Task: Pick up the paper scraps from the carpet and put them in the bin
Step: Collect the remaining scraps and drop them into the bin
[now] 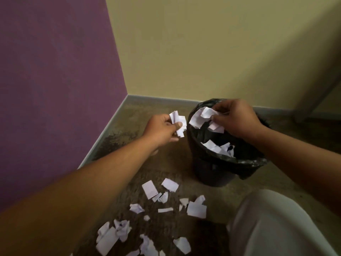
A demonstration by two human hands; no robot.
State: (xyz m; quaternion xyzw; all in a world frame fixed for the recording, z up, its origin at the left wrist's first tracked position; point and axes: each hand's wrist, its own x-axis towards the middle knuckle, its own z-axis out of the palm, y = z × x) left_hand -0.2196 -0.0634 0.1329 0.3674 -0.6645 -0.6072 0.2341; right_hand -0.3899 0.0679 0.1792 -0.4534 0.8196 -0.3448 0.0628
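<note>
A black bin [217, 169], lined with a black plastic bag [245, 161] folded over its rim, stands on the brownish carpet [147, 111] close to the corner where a purple wall [55, 80] meets a cream wall [203, 48]. White paper pieces [217, 147] already lie inside it, against its near side.

The person's right hand [238, 121] is over the mouth of the bin, fingers pinched around a crumpled bunch of white scraps [203, 117] that hangs above the opening. The left hand [162, 130] is just to the left of the bin, above the carpet and outside the rim, with thumb and fingers closed on a second small wad of torn paper [178, 121]. Both forearms reach forward from the lower edges of the view.

Many loose paper scraps [153, 215] are scattered on the carpet nearer the person. Two flat pieces, one rectangular [149, 189] and one more crumpled [169, 184], lie closest to the base of the bin. A larger notched piece [196, 208] lies to their right, and a cluster of crumpled and flat pieces [114, 233] sits toward the bottom of the view. At lower right, a knee in pale fabric [273, 226] covers part of the floor.
</note>
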